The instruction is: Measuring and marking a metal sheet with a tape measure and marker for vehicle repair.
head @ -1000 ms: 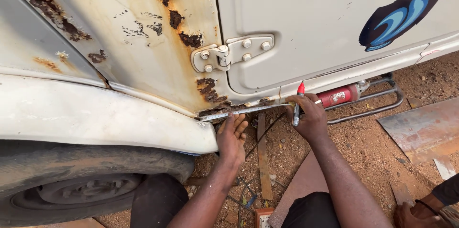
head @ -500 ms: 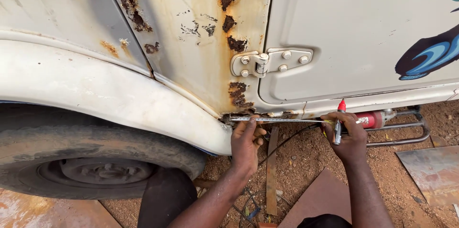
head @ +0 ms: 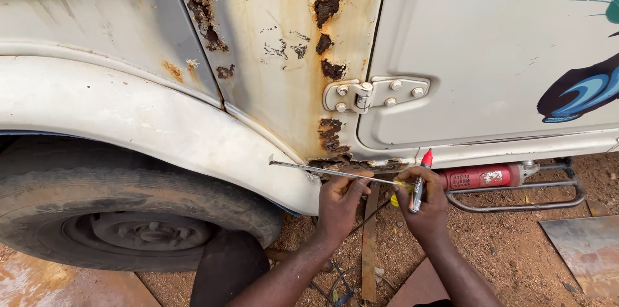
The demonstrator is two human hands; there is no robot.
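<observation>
A: Which way does that tape blade (head: 322, 170) run?

B: Long axis goes 9 to 3 o'clock along the rusty sill (head: 335, 164), hooked tip out at 9. Left hand (head: 340, 201) sits right under it, fingers pinched on the blade. Right hand (head: 422, 201) is at the 3 o'clock end, fingers wrapped around the yellow case plus a red-capped marker (head: 419, 186). Blade's thin, silvery, pretty straight.
</observation>
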